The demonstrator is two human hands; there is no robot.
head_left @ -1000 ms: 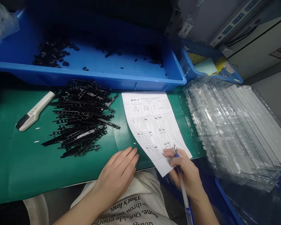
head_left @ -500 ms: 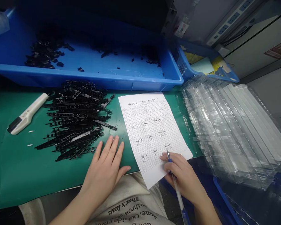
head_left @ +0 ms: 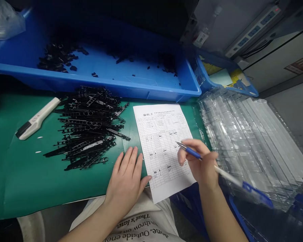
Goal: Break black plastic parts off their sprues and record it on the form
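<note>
A printed form (head_left: 154,124) with handwritten entries lies on the green mat, its lower end reaching past the table edge. My left hand (head_left: 126,174) is spread flat on the mat, thumb touching the form's left edge. Over the form's right side, my right hand (head_left: 200,164) pinches a blue-capped ballpoint pen (head_left: 192,152), its tip pointing up and left and its rear end blurred. Left of the form is a heap of thin black plastic parts (head_left: 88,124). A white-handled cutter (head_left: 37,119) rests beyond the heap.
A large blue bin (head_left: 111,84) with small black pieces stands at the back. Stacked clear plastic trays (head_left: 252,144) fill the right side. Behind them sits a blue basket (head_left: 242,88) holding yellow pieces. A power strip (head_left: 254,30) is at the upper right.
My right hand has lifted from the form's lower part and moved up and right, swinging the pen closer to level. My left thumb now reaches the paper's edge. The view has shifted slightly.
</note>
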